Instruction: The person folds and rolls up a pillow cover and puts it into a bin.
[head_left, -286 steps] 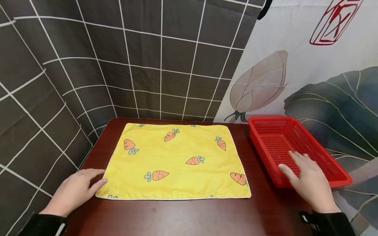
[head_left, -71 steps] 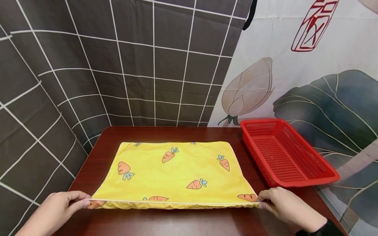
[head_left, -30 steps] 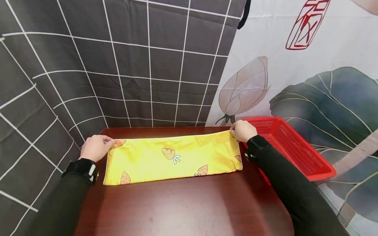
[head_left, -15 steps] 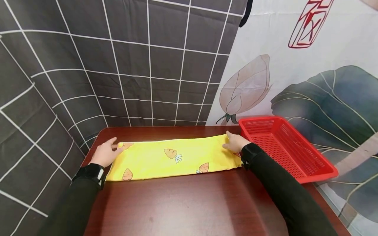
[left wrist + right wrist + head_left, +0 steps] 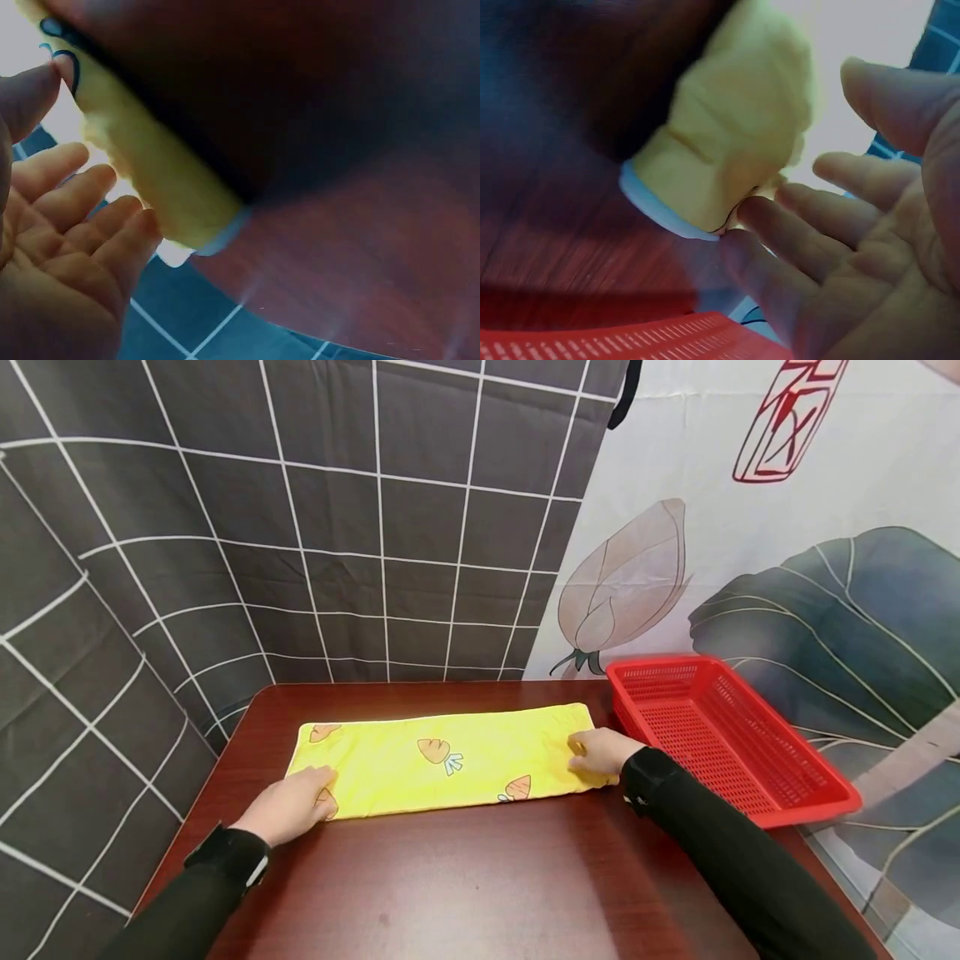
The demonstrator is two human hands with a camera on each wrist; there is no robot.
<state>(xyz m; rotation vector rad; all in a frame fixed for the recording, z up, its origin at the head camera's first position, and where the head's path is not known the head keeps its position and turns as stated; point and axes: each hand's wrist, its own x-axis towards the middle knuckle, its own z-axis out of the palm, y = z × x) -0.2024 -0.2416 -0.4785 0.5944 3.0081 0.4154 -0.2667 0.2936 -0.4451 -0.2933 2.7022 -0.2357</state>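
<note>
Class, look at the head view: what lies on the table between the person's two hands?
The folded yellow cloth spans the stretch between the left hand and right hand, each resting on one end; the head view shows this.

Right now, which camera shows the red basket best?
The head view: the whole red basket shows there, sitting on the table just right of the folded yellow carrot cloth. The right wrist view catches only a blurry strip of its red rim at the bottom. The left wrist view shows none of it.

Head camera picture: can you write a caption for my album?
Two hands rest on a folded yellow carrot cloth beside a red basket.
</note>
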